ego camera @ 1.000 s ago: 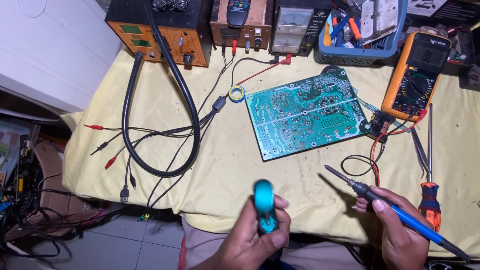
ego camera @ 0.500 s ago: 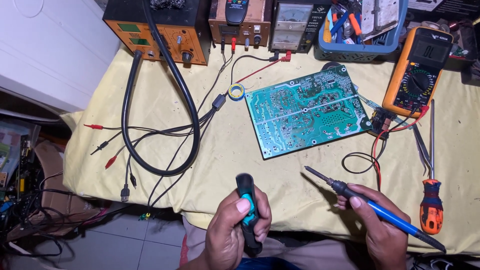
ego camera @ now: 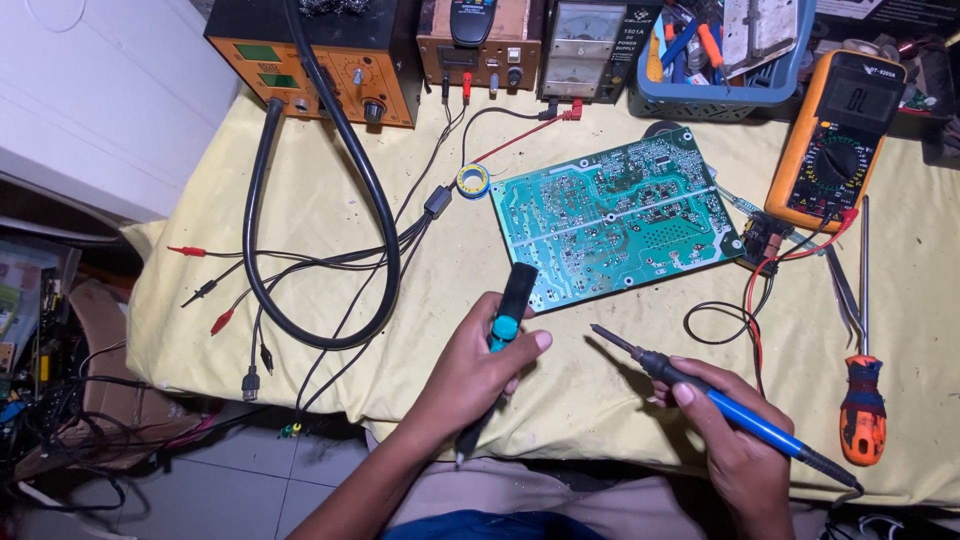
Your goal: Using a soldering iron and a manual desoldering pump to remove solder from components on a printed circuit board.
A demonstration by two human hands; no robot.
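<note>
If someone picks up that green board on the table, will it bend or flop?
The green circuit board probably stays stiff, since it lies flat like a rigid sheet. It looks thin, so likely light. Its many tiny soldered parts suggest it is fragile and may scratch or crack if handled roughly.

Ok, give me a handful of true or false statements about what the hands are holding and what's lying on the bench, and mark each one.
1. The right hand holds a blue-handled soldering iron. True.
2. The left hand is empty. False: it grips a black and teal desoldering pump.
3. The green circuit board lies flat on the yellow cloth. True.
4. The iron's tip touches the board. False: it sits apart from the board, below its near edge.
5. The orange screwdriver lies left of the board. False: it lies at the right side, below the multimeter.
</note>
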